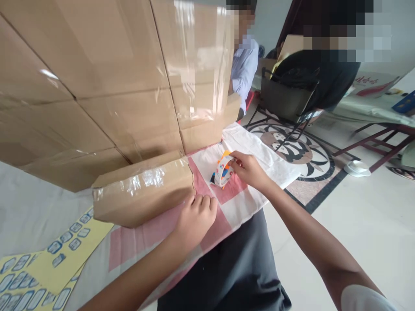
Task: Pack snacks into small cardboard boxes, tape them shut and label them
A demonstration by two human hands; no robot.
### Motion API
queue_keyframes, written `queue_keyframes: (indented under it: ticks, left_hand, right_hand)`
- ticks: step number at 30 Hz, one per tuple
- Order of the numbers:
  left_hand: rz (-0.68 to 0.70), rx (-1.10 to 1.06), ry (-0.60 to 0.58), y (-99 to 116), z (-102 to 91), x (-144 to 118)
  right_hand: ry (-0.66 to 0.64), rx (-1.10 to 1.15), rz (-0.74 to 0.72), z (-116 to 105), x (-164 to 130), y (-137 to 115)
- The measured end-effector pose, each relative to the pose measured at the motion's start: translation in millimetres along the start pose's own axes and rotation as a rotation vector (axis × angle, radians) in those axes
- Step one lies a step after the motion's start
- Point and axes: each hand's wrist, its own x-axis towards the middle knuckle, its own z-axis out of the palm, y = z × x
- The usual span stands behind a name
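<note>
My right hand (249, 169) pinches the upper edge of a white tape roll (223, 172) with coloured print. The roll stands on edge over the cloth, with orange and blue parts showing around and through it. My left hand (197, 212) is curled shut, knuckles up, close to the right end of a long cardboard box (145, 190). Whatever its fingers hold, if anything, is hidden from me. Clear shiny tape runs along the box's top edge. Both hands are above a pink and white cloth (142, 246).
Stacked cardboard cartons (126, 82) rise behind the box. Yellow sheets with blue-edged labels (69, 250) lie at left. A person in a light shirt (244, 71) and another in black (324, 77) are beyond. A chair (287, 99) and a white bowl (357, 168) stand on the floor.
</note>
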Motion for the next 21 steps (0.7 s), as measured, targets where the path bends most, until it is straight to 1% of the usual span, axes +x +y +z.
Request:
queue_keyframes:
  ticks: [3,5,8,11,13,16,19,21]
  left_hand:
    - [-0.046,0.028,-0.01,-6.1,5.3,9.5]
    - [-0.071,0.045,0.003,-9.8,10.7,16.2]
    - [-0.072,0.082,0.023,-14.2,17.0,27.4]
    - [-0.05,0.124,0.03,-17.2,19.3,39.5]
    - [-0.034,0.116,-0.022,-19.9,21.1,48.1]
    - [-0.049,0.069,-0.146,-26.6,30.7,60.4]
    - [-0.088,0.018,-0.225,-33.1,49.2,70.0]
    - [-0.103,-0.047,-0.256,-34.2,63.2,75.0]
  right_hand:
    - [-0.013,0.16,-0.029,2.2,19.7,10.6]
    - [-0.026,0.235,-0.088,1.1,35.4,17.0]
    - [-0.025,0.236,-0.189,-3.9,57.9,22.4]
    - [-0.054,0.208,-0.255,-8.8,77.0,26.5]
    - [-0.097,0.173,-0.281,-10.0,89.3,31.8]
    - [-0.195,0.102,-0.299,-7.8,108.2,44.6]
    - [-0.306,0.013,-0.292,-2.3,124.9,57.7]
    - [-0.386,-0.046,-0.267,1.2,133.3,63.9]
